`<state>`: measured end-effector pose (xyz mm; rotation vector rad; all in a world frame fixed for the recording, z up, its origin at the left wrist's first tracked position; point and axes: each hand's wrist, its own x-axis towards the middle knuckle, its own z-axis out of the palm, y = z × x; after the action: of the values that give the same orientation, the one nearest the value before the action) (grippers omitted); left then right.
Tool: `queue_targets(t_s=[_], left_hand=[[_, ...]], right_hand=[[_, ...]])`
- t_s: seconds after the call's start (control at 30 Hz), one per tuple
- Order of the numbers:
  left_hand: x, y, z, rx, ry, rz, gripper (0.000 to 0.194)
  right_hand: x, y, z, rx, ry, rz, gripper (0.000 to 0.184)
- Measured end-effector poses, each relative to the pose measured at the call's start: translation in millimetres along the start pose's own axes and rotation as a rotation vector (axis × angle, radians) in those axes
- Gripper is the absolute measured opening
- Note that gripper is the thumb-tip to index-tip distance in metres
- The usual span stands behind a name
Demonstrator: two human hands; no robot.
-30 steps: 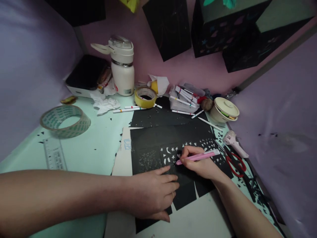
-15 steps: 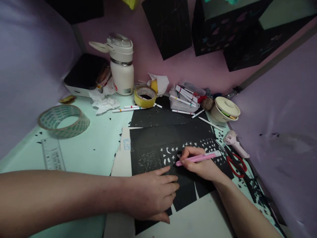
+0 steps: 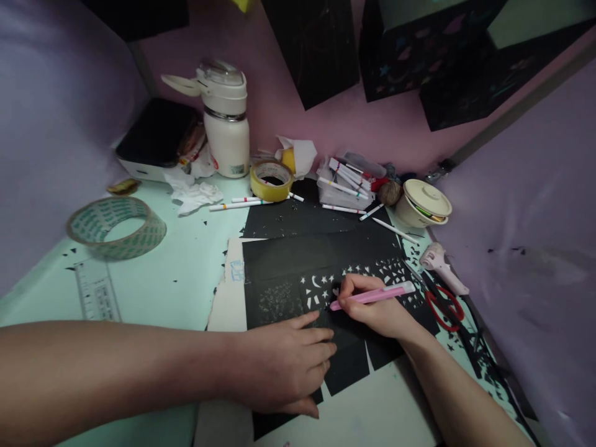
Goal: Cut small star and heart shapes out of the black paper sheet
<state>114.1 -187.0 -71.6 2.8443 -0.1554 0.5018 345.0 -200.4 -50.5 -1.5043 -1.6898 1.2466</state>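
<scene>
A sheet of black paper (image 3: 288, 254) lies on a pale board (image 3: 233, 298). It has small cut-out stars, moons and other shapes, and a patch of faint drawn outlines on its left part. My left hand (image 3: 291, 363) rests flat on the paper's lower part, fingers stretched out. In the closed fingers of my right hand (image 3: 372, 304) is a slim pink craft knife (image 3: 372, 297), its tip end down at the paper beside the cut-outs. The point itself is too small to make out.
Scissors with red handles (image 3: 442, 310), a pink glue gun (image 3: 442, 267) and black scraps lie at the right. Behind are a lidded bowl (image 3: 421, 214), markers (image 3: 344, 210), yellow tape (image 3: 272, 189) and a white bottle (image 3: 228, 136). Wide tape (image 3: 149, 239) and a ruler (image 3: 97, 292) are left.
Both hands and the craft knife stay practically in place on the black paper. The whole view has shifted very slightly.
</scene>
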Motion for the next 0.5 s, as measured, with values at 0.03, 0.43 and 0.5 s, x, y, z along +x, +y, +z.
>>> queue_targets(t_s=[0.03, 0.43, 0.5], left_hand=[[-0.1, 0.1, 0.3, 0.0, 0.002, 0.0, 0.047], [-0.5, 0.0, 1.4, -0.003, 0.041, 0.0, 0.046], [-0.6, 0.0, 1.5, 0.004, 0.036, 0.001, 0.046]], right_hand=[[0.3, 0.3, 0.1, -0.001, 0.002, -0.007, 0.012], [0.0, -0.5, -0.4, -0.03, 0.043, -0.006, 0.014], [-0.3, 0.0, -0.5, -0.016, 0.031, -0.005, 0.012]])
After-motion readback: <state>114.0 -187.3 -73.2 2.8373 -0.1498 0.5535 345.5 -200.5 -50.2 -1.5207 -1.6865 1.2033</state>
